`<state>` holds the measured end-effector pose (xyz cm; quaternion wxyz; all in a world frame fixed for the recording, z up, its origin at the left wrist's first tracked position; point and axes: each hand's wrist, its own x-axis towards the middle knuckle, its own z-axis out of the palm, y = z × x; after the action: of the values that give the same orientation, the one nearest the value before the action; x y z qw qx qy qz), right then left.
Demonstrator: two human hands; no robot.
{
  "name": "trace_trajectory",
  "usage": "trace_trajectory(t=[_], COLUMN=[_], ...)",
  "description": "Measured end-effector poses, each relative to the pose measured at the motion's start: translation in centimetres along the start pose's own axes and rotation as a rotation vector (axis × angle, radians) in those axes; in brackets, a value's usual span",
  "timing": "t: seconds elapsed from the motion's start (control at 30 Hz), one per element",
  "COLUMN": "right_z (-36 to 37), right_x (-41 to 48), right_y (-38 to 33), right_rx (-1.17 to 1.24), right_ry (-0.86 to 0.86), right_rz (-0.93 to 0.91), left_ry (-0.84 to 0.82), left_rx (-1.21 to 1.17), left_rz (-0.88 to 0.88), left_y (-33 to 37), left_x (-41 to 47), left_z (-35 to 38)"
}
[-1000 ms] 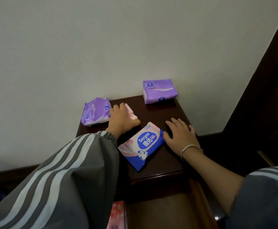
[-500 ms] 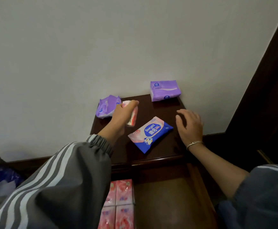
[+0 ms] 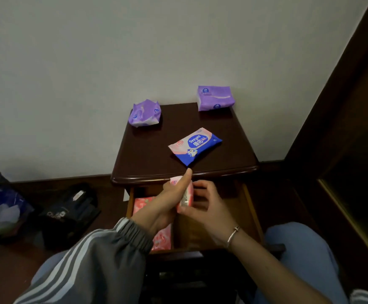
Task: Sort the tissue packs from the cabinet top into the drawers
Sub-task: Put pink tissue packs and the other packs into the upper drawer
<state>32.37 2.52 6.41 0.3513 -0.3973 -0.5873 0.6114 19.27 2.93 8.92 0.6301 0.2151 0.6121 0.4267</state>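
Already pink packs (image 3: 162, 236) line the open drawer (image 3: 249, 207); left hand (image 3: 167, 201) and right hand (image 3: 209, 208) both grip another pink pack (image 3: 186, 197). Two purple packs (image 3: 144, 115) and the blue pack (image 3: 195, 145) remain on top.

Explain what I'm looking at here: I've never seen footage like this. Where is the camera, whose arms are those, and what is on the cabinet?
There is no machine: a person wears a camera on the head, looking down at their own hands. The left hand and right hand together hold a small pink tissue pack above an open drawer, where more pink packs already lie on the left side. On the dark wooden cabinet top remain a blue-and-pink Deeyeo pack, a crumpled purple pack at the back left and a neater purple pack at the back right.
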Motion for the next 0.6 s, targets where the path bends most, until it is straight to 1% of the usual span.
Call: trace_trajectory(t=[0.07, 0.1, 0.17, 0.2, 0.27, 0.33, 0.37, 0.4, 0.43, 0.47, 0.53, 0.6], right_z=[-0.2, -0.3, -0.9, -1.2, -2.2, -3.1, -3.5, -3.8, -4.1, -4.4, -4.7, -4.9], right_x=[-0.4, -0.6, -0.6, -0.6, -0.5, -0.4, -0.4, -0.3, -0.2, 0.0, 0.4, 0.7], right_y=[0.6, 0.9, 1.3, 1.5, 1.9, 2.5, 2.9, 3.3, 3.6, 3.8, 4.3, 4.8], right_rx=[0.011, 0.034, 0.172, 0.269, 0.386, 0.368, 0.344, 0.331, 0.328, 0.329, 0.327, 0.326], right_ry=[-0.012, -0.018, -0.016, -0.019, -0.025, -0.011, 0.004, 0.019, 0.024, 0.018, 0.014, 0.038], right_rz=[0.032, 0.052, 0.118, 0.168, 0.258, 0.324, 0.345, 0.362, 0.379, 0.395, 0.413, 0.428], left_ry=[-0.079, -0.101, -0.088, -0.068, -0.006, 0.096, 0.171, 0.253, 0.32, 0.372, 0.45, 0.472], left_rx=[-0.043, -0.108, -0.201, -0.172, 0.022, 0.237, 0.36, 0.531, 0.741, 0.935, 1.251, 1.486], left_rz=[-0.048, -0.081, -0.105, -0.087, -0.059, -0.038, 0.026, 0.139, 0.252, 0.325, 0.33, 0.322], left_y=[-0.5, -0.7, -1.4, -1.8, -2.7, -3.6, -4.2, -4.7, -5.1, -5.6, -6.4, -7.3], left_x=[-0.4, -0.5, -0.2, -0.1, 0.1, 0.0, 0.1, 0.0, 0.0, 0.0, 0.2, 0.6], left_z=[-0.4, -0.8, -2.0, -2.6, -3.4, -3.9, -3.9, -3.8, -3.6, -3.1, -1.9, -0.7])
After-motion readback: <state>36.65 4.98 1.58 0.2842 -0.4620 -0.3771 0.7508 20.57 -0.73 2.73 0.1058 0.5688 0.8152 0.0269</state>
